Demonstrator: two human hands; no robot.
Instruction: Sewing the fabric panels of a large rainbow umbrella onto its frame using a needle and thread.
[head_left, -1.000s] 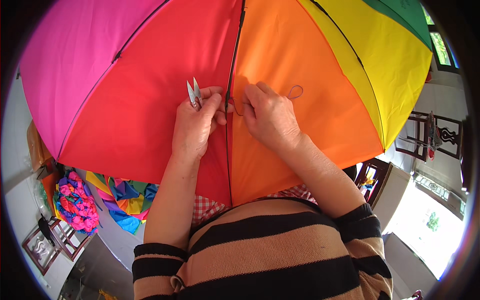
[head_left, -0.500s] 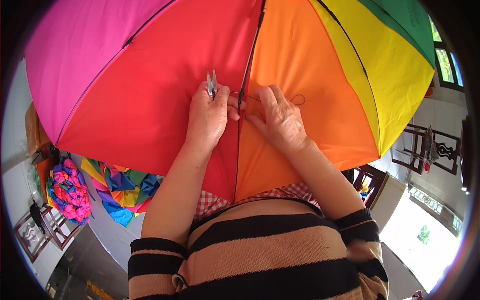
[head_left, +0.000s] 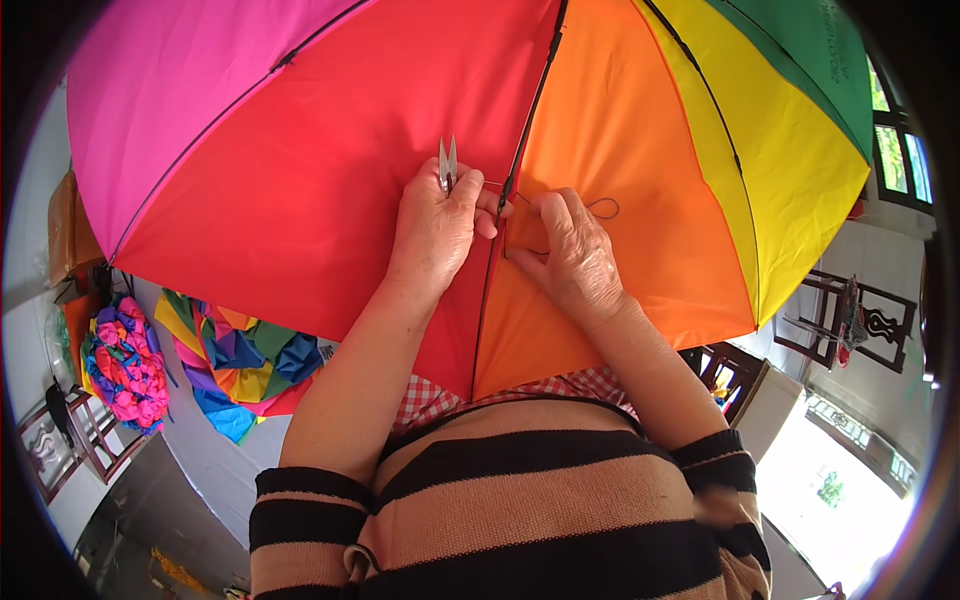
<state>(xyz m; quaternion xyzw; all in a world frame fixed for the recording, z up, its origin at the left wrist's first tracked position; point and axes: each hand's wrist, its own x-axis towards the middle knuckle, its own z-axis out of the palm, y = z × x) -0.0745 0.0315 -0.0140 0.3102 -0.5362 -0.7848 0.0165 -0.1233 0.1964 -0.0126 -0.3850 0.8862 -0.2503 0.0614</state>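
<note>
Red-orange canopy [head_left: 330, 190] is looking light, soft; I'd be gripping its rib [head_left: 530, 122]. Left fingers [head_left: 467, 188] are clamping snips [head_left: 447, 168]; right fingers [head_left: 558, 215]: unclear.

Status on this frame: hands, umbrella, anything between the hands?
Left hand gripping small snips, blades up. Right hand at dark thread, loop over orange panel. Umbrella open, dark rib running between both hands.

Umbrella panels [head_left: 470, 100]: we see pink, red, orange, yellow and green.
Ribs [head_left: 553, 45]: we find them black.
Snips [head_left: 444, 165]: we see silver-grey metal.
Thread loop [head_left: 603, 199]: we see it dark.
Sweater [head_left: 540, 480]: we observe broad stripes, black and tan.
Lap cloth [head_left: 425, 398]: red and white checks.
Bundle [head_left: 130, 360]: pink, blue and red together.
</note>
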